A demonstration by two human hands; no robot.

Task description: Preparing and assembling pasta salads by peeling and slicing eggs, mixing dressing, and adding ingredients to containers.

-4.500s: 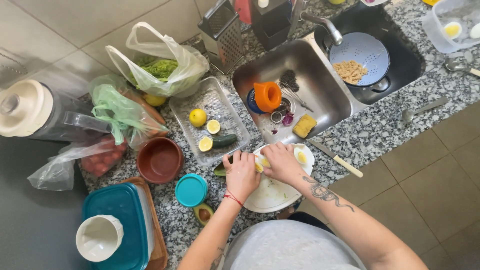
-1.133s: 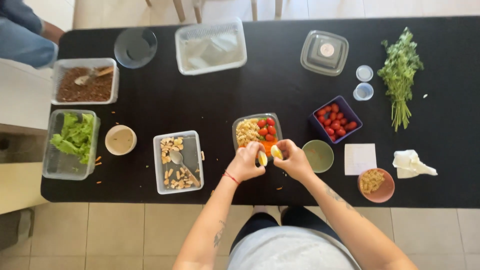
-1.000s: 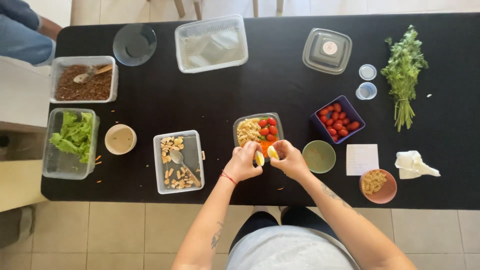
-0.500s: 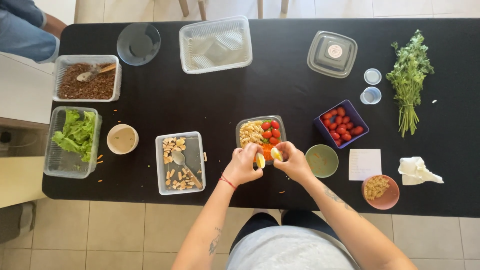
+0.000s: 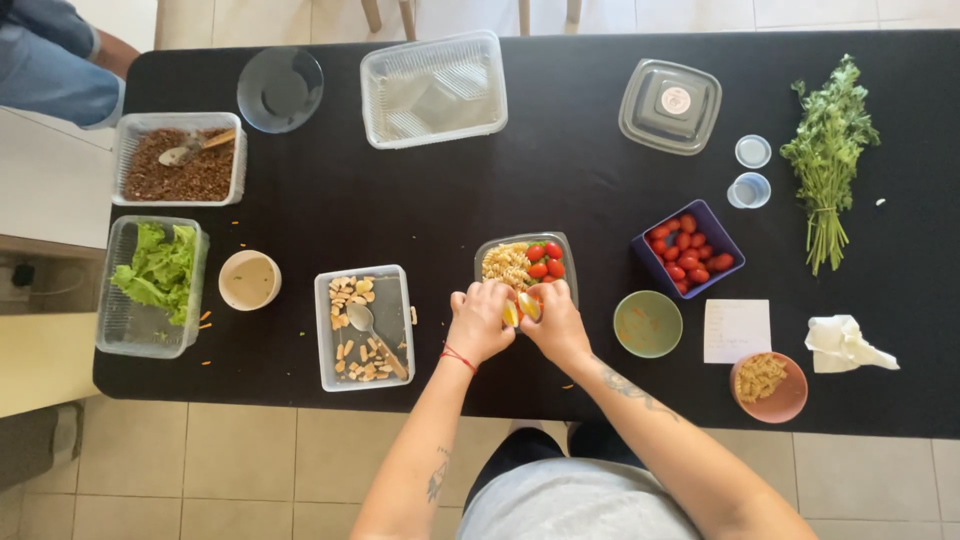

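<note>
Where both hands meet, a small yellow piece (image 5: 518, 310), pinched between left hand (image 5: 480, 322) and right hand (image 5: 556, 322), fingers curled tight and pressed together over the near edge of a clear container (image 5: 524, 262) of pasta and cherry tomatoes. Forearms angled inward from below. Left of the hands, a tray of nuts with spoon (image 5: 363, 327); right, a green bowl (image 5: 647, 323) on the black table (image 5: 560, 190).
</note>
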